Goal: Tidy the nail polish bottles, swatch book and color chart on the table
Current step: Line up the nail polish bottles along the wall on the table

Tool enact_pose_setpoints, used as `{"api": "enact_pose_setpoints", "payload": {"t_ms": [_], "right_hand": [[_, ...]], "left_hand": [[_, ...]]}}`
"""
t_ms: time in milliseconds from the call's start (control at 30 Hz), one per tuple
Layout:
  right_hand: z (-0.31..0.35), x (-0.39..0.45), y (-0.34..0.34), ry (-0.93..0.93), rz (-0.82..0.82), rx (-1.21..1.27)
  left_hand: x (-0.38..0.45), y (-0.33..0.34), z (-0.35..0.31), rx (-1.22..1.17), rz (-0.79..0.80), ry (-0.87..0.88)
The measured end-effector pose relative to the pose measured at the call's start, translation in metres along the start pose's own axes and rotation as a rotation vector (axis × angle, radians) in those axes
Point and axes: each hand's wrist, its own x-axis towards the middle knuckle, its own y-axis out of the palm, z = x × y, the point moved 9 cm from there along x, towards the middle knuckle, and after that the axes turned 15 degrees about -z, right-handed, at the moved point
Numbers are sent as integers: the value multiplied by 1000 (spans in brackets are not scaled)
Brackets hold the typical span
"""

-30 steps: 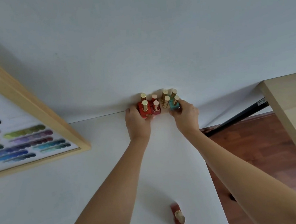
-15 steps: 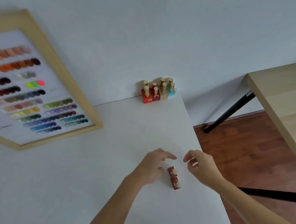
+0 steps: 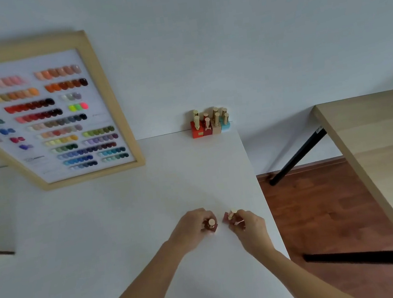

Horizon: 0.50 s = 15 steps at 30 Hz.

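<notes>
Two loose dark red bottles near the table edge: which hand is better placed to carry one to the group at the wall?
Neither clearly: the left hand grips one dark red bottle and the right hand the other bottle. The bottle group stands straight ahead of both.

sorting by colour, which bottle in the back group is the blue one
The light blue bottle, at the right end of the group by the wall; its neighbours are orange-red, dark red and beige.

Each hand grips one dark red bottle: left hand (image 3: pixel 192 227) on left bottle (image 3: pixel 210 225), right hand (image 3: pixel 249 225) on right bottle (image 3: pixel 232 218), near the white worktop (image 3: pixel 102 236) edge.
</notes>
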Motion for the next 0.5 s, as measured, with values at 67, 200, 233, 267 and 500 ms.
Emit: {"api": "enact_pose_setpoints", "payload": {"t_ms": [67, 200, 233, 267, 500], "right_hand": [[6, 2, 5, -24, 44, -4], [13, 1, 17, -54, 146, 11], [15, 0, 18, -69, 155, 16], [17, 0, 19, -85, 159, 19], [22, 10, 24, -158, 194, 6]], "left_hand": [[-6, 0, 3, -30, -39, -24], [-5, 0, 3, -28, -138, -36], [-4, 2, 3, -22, -138, -31], [-4, 3, 3, -19, -133, -24], [-1, 11, 9, -69, -119, 0]]}}
